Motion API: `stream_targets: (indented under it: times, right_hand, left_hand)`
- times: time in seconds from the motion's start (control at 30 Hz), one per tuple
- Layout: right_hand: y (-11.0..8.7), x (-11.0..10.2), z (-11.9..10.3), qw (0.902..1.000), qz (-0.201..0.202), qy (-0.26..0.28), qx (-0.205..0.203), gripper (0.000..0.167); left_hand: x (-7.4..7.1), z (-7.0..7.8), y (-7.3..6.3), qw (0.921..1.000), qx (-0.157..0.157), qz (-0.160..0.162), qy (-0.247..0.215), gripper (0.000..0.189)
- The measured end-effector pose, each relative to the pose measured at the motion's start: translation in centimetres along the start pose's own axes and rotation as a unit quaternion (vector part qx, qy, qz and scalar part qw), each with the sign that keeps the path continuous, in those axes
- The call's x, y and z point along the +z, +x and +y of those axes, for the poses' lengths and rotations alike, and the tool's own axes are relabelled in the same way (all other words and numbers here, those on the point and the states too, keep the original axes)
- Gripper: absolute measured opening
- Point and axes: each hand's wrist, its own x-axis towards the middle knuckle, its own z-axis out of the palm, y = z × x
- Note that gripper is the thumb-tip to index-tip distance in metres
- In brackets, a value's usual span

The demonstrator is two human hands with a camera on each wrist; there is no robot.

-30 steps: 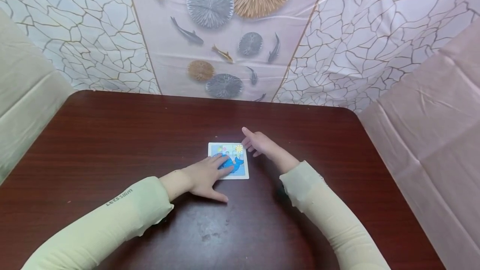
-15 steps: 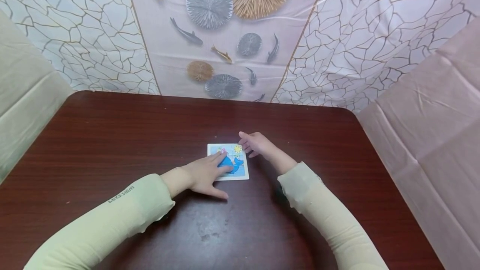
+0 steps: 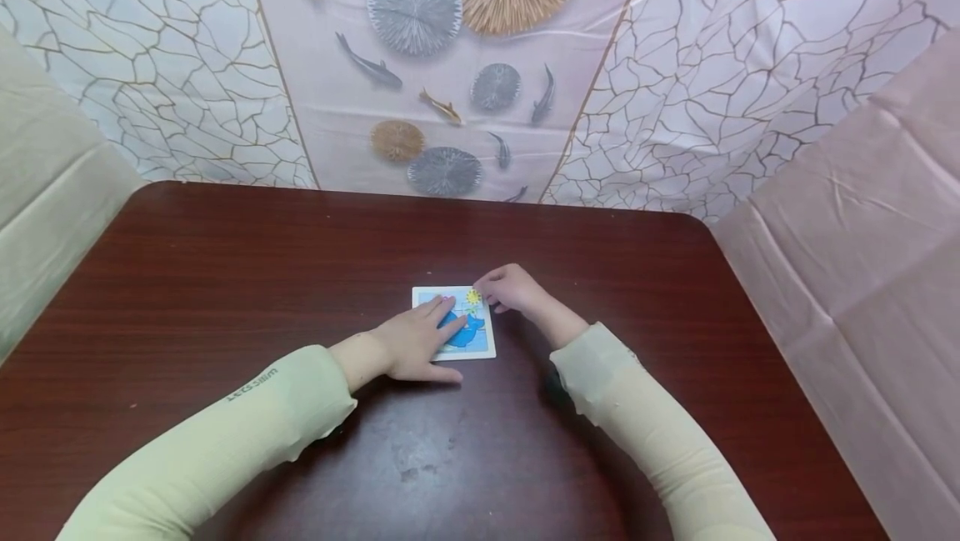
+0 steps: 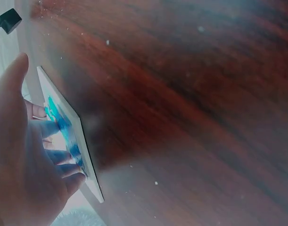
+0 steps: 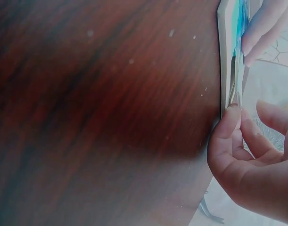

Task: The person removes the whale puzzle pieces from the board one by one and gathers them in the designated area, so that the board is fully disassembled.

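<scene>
puzzle with a blue whale on it lies on the brown worktop, near the middle, right by both hands. from where i stand, the left hand is spread wide and rests on the left part of the picture, thumb sticking out past the near edge. it grips nothing. the right hand is curled small at the far right corner, beside the yellow sun, and looks to be pinching the edge there. i can't tell if it has just one piece or the white frame too. from the side, a thin gap seems to show between picture and frame.

to do this bit well, i'd press softly with the left hand so nothing slides, use only the fingertips at the corner, and pull up slow and gentle. a hard tug could bend the corner or pop other pieces out.
</scene>
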Motion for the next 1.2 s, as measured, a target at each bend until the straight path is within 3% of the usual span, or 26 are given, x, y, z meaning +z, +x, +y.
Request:
stream_targets:
  times: [0.77,1.07,1.2]
  right_hand:
    - [-0.24,0.38,-0.33,0.9996,0.018,-0.015,-0.016,0.019]
    - [0.26,0.31,-0.78,0.9994,0.002,0.025,0.022,0.019]
    - [0.08,0.30,-0.82,0.9995,0.005,0.024,0.017,0.019]
  left_hand:
    - [-0.01,0.13,0.16,0.9999,-0.005,-0.013,0.007,0.087]
    - [-0.04,0.16,0.08,0.9998,-0.004,-0.017,0.005,0.089]
    - [0.03,0.19,0.13,0.9998,-0.005,-0.018,0.010,0.091]
